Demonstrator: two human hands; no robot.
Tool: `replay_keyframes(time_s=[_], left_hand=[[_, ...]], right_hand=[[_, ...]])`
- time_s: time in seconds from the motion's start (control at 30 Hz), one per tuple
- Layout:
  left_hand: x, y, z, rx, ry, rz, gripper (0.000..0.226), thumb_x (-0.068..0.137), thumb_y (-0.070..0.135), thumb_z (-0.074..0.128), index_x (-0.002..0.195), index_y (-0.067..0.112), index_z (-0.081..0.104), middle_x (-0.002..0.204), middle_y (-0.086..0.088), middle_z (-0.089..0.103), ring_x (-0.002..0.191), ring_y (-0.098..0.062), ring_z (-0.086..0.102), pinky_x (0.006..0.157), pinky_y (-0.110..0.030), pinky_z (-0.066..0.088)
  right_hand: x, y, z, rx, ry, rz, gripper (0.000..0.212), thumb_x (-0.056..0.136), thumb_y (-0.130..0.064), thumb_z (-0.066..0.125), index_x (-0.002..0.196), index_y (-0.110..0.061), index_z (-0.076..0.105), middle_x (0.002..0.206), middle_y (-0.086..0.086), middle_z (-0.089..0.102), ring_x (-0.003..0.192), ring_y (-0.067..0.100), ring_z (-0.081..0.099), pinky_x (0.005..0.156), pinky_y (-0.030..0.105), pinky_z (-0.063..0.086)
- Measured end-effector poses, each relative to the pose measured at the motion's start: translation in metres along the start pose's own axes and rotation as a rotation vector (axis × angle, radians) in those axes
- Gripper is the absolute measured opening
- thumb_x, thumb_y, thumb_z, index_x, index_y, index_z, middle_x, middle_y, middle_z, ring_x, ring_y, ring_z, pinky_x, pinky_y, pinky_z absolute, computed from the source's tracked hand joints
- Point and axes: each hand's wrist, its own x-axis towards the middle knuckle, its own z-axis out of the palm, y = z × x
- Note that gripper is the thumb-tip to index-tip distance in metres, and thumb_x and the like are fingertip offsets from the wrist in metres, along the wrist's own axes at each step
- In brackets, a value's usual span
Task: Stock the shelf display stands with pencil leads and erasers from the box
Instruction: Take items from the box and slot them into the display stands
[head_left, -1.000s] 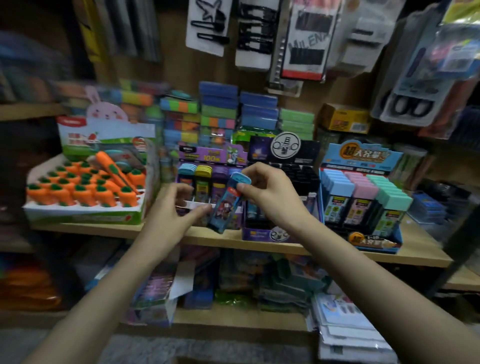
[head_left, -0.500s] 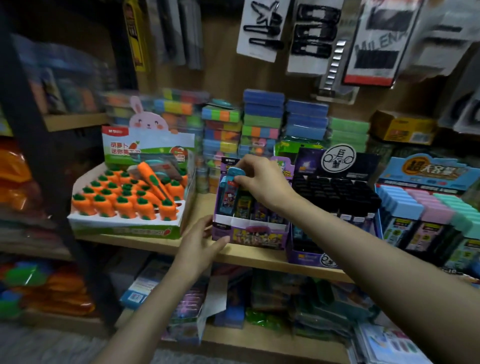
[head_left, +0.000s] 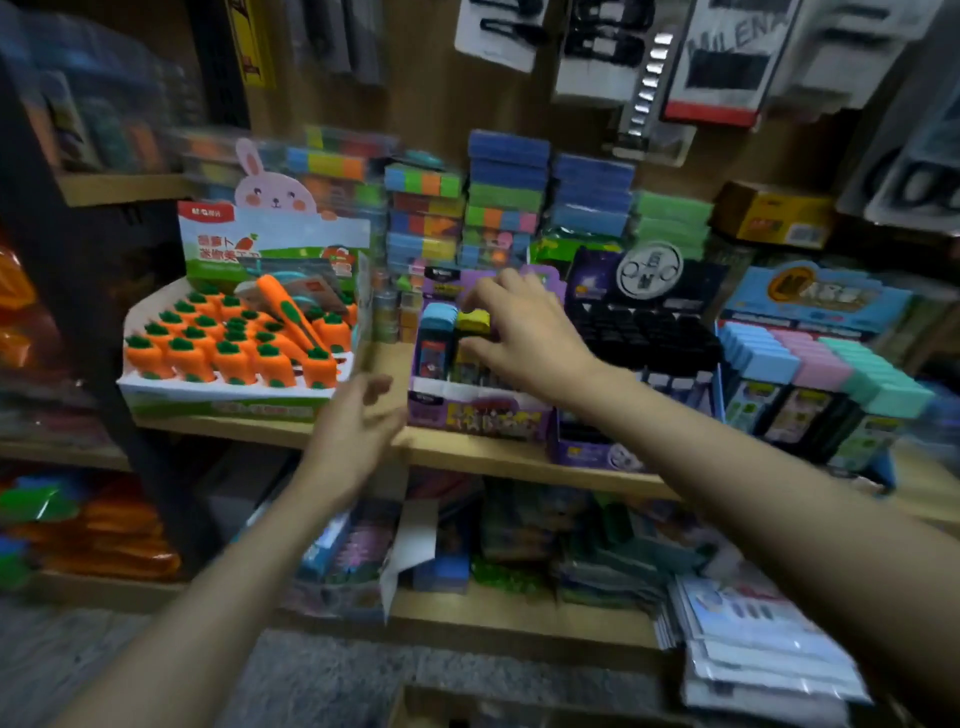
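A purple display stand (head_left: 478, 415) sits on the wooden shelf (head_left: 519, 462) and holds upright pencil lead cases. A blue-capped lead case (head_left: 435, 338) stands free in its left slot. My right hand (head_left: 524, 338) reaches over the stand, with thumb and fingers pinched around the yellow-capped lead case (head_left: 474, 320) beside the blue one. My left hand (head_left: 353, 436) hovers open at the shelf's front edge, just left of the stand, holding nothing. My right hand hides the rest of the stand's row.
A white tray of carrot erasers (head_left: 223, 358) stands left of the purple stand. To the right are a black display stand (head_left: 644, 322) and a blue stand of pastel-capped cases (head_left: 821, 364). Stacked coloured packs (head_left: 504, 197) fill the back; packets crowd the lower shelf (head_left: 519, 613).
My right hand carried the blue-capped case up into the stand's left slot, let go and shifted onto the yellow-capped one. My left hand dropped from the case to the shelf edge.
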Motion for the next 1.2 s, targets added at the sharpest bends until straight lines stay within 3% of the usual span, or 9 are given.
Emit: replay_keyframes(time_s=[0.17, 0.37, 0.57, 0.6, 0.67, 0.73, 0.87, 1.03, 1.2], left_hand=[[-0.052, -0.005, -0.008, 0.203, -0.31, 0.101, 0.011, 0.09, 0.006, 0.059, 0.101, 0.005, 0.058, 0.084, -0.006, 0.062, 0.071, -0.003, 0.056, 0.068, -0.019, 0.045], [-0.145, -0.034, 0.05, 0.391, -0.788, 0.058, 0.024, 0.09, 0.013, 0.06, 0.112, 0.004, 0.056, 0.104, -0.008, 0.059, 0.093, -0.017, 0.056, 0.067, -0.015, 0.034], [-0.226, -0.111, 0.112, 0.368, -0.962, -0.23, 0.025, 0.088, 0.011, 0.063, 0.109, 0.001, 0.055, 0.096, -0.004, 0.052, 0.088, -0.016, 0.052, 0.067, -0.017, 0.039], [-0.239, -0.125, 0.118, 0.347, -0.985, -0.281, 0.023, 0.087, 0.008, 0.064, 0.107, 0.001, 0.054, 0.093, -0.005, 0.051, 0.084, -0.015, 0.052, 0.067, -0.017, 0.041], [-0.265, -0.152, 0.127, 0.307, -1.027, -0.362, 0.031, 0.083, 0.004, 0.067, 0.111, -0.001, 0.054, 0.094, -0.01, 0.053, 0.084, -0.019, 0.053, 0.074, -0.024, 0.044], [-0.287, -0.175, 0.129, 0.32, -1.017, -0.414, 0.035, 0.079, 0.005, 0.072, 0.109, -0.005, 0.055, 0.097, -0.013, 0.053, 0.09, -0.022, 0.052, 0.08, -0.031, 0.043], [-0.314, -0.213, 0.132, 0.359, -0.933, -0.532, 0.041, 0.076, 0.006, 0.075, 0.11, -0.005, 0.056, 0.11, -0.022, 0.056, 0.106, -0.03, 0.055, 0.09, -0.033, 0.041], [-0.313, -0.241, 0.135, 0.571, -0.828, -0.313, 0.06, 0.077, 0.02, 0.075, 0.129, 0.004, 0.048, 0.132, -0.017, 0.048, 0.123, -0.031, 0.045, 0.103, -0.036, 0.035], [-0.303, -0.257, 0.149, 0.616, -0.821, -0.175, 0.065, 0.08, 0.022, 0.071, 0.137, 0.011, 0.044, 0.142, -0.009, 0.043, 0.132, -0.025, 0.039, 0.112, -0.042, 0.027]], right_hand=[[-0.095, 0.012, -0.025, 0.23, -0.343, 0.066, 0.022, 0.085, -0.022, 0.065, 0.104, -0.012, 0.062, 0.096, 0.002, 0.061, 0.088, 0.014, 0.054, 0.071, 0.024, 0.039], [-0.215, 0.023, 0.039, 0.269, -0.72, 0.19, 0.021, 0.086, -0.019, 0.065, 0.105, -0.011, 0.063, 0.091, -0.003, 0.056, 0.085, 0.012, 0.052, 0.065, 0.018, 0.032], [-0.334, 0.032, 0.134, 0.402, -0.99, 0.475, 0.01, 0.087, -0.01, 0.06, 0.096, -0.006, 0.063, 0.092, 0.007, 0.059, 0.087, 0.024, 0.056, 0.073, 0.029, 0.04], [-0.353, 0.032, 0.146, 0.444, -1.0, 0.521, 0.002, 0.086, -0.01, 0.061, 0.085, -0.012, 0.062, 0.091, 0.007, 0.058, 0.086, 0.021, 0.054, 0.074, 0.028, 0.04], [-0.391, 0.031, 0.169, 0.536, -1.001, 0.663, 0.02, 0.084, -0.009, 0.066, 0.073, -0.018, 0.052, 0.091, 0.01, 0.056, 0.084, 0.017, 0.051, 0.073, 0.027, 0.04], [-0.425, 0.029, 0.189, 0.566, -1.012, 0.779, 0.018, 0.082, -0.013, 0.071, 0.091, -0.007, 0.057, 0.101, 0.018, 0.06, 0.09, 0.022, 0.055, 0.077, 0.031, 0.044], [-0.474, 0.023, 0.221, 0.533, -0.967, 1.007, 0.058, 0.076, -0.026, 0.077, 0.123, -0.007, 0.048, 0.123, 0.015, 0.055, 0.11, 0.03, 0.055, 0.087, 0.034, 0.047], [-0.489, 0.02, 0.258, 0.611, -0.815, 1.166, 0.086, 0.07, -0.033, 0.081, 0.139, -0.008, 0.036, 0.139, 0.014, 0.04, 0.125, 0.031, 0.043, 0.102, 0.043, 0.042], [-0.489, 0.025, 0.288, 0.567, -0.815, 1.09, 0.083, 0.073, -0.034, 0.079, 0.14, -0.01, 0.038, 0.138, 0.012, 0.039, 0.127, 0.03, 0.039, 0.104, 0.041, 0.039]])
